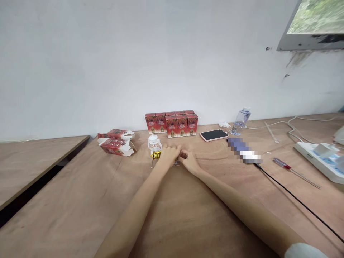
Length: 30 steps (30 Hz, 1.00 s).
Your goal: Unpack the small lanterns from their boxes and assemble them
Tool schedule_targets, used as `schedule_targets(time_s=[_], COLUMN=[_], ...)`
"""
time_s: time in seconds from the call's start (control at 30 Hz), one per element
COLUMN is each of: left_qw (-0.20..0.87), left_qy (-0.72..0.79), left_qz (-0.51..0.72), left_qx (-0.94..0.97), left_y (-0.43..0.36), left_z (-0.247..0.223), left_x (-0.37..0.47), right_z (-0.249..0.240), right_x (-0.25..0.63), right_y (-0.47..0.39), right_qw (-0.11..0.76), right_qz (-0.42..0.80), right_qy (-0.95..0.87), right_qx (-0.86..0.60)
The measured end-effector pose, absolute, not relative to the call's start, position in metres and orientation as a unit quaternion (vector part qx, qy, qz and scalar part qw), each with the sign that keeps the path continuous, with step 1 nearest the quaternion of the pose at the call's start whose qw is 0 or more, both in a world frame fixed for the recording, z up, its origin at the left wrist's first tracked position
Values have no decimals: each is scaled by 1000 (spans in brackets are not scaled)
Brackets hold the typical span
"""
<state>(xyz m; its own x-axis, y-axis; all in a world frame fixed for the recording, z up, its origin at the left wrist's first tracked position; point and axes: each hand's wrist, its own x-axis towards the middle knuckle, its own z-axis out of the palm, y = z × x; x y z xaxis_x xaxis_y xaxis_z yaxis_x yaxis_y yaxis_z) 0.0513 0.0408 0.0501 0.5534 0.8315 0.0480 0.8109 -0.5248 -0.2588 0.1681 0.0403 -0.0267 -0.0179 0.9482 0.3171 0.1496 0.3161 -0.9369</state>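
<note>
Near the middle of the wooden table (166,208), my left hand (171,154) and my right hand (188,161) meet with curled fingers. Both are closed round something small that is mostly hidden; a bit of it shows between and below them. Just left of my left hand lies a shiny gold piece (155,155), partly covered by the hand. Behind it stands a small clear lantern-like item (154,144) with a white top. Several red printed boxes (171,126) stand in rows against the wall.
Opened red cartons (115,146) lie at left. To the right are a phone (214,135), a bottle (241,121), a blurred blue and white object (243,150) with a black cable, a screwdriver (295,172) and a power strip (319,161). A gap (40,182) runs along the table's left edge.
</note>
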Motion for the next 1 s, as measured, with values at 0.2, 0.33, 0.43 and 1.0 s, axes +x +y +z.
schedule_targets(time_s=[0.2, 0.33, 0.43, 1.0], left_qw=[132, 132, 134, 141], left_qy=[-469, -470, -471, -483], left_qz=[41, 44, 41, 52], left_qx=[-872, -872, -871, -862], left_y=[40, 38, 37, 34], left_z=[51, 53, 53, 52], left_x=[51, 52, 54, 60], right_z=[-27, -29, -31, -25], right_x=[168, 168, 169, 167], right_y=[40, 43, 44, 38], right_qw=[539, 536, 530, 511], right_qz=[385, 389, 387, 320], right_qy=[-610, -608, -611, -632], right_qx=[-435, -437, -444, -486])
